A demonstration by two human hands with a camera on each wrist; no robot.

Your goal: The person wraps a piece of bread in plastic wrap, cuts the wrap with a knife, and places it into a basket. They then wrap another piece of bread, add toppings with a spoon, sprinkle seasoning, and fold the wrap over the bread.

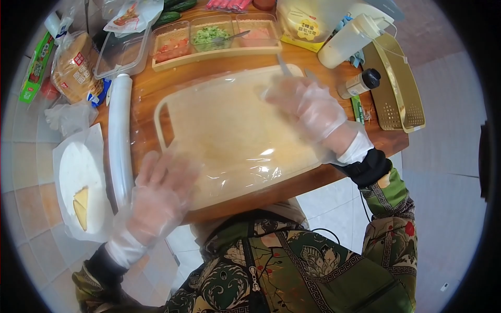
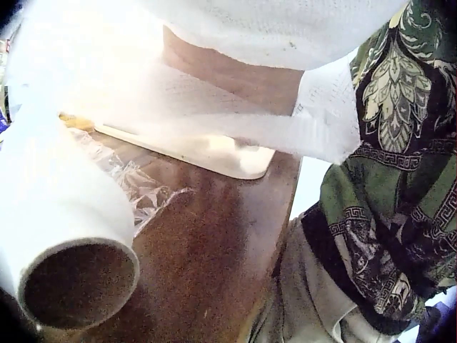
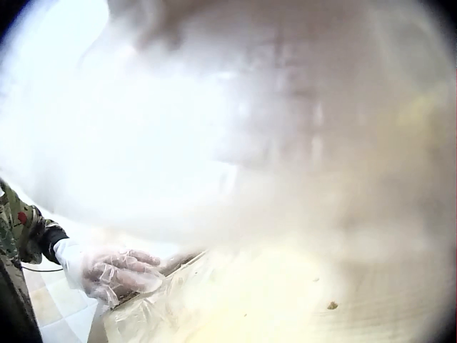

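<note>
Centrally, one cutting board (image 1: 224,122), overlaid with clear film (image 1: 259,175), is set on the table (image 1: 313,181), apparently as flat backing. Left hand (image 1: 160,188): gloved, fingers extended, nothing grasped, placed at the board's near left corner. Right hand (image 1: 315,108): gloved, blurred, at the far right; whether anything is grasped cannot be told. Film roll (image 1: 120,135): laid at left, presumably for easy reach.

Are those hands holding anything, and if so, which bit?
The left hand looks open, holding nothing that shows. The right hand is too blurred to tell whether it grips the plastic film.
</note>
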